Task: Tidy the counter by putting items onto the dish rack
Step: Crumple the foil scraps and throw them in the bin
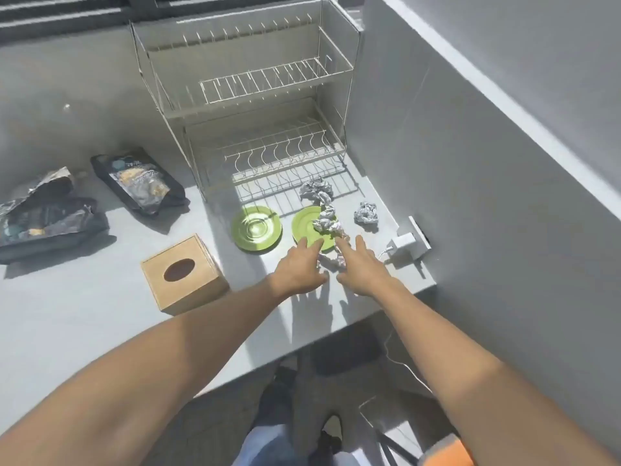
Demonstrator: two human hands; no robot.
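A two-tier wire dish rack (255,105) stands at the back of the grey counter (84,317), both tiers bare. In front of it lie two green plates, one at the left (257,232) and one at the right (307,227). A long twisted strip of crumpled foil (324,210) lies across the right plate, and a foil ball (366,213) sits to its right. My left hand (299,269) hovers at the right plate's near edge, fingers apart. On the other side of the foil strip's near end, my right hand (361,267) is spread and holds nothing.
A wooden tissue box (183,274) sits left of my hands. Two dark snack bags (137,181) (43,218) lie at the far left. A white charger (405,245) is plugged into the right wall, its cable hanging past the counter's front edge.
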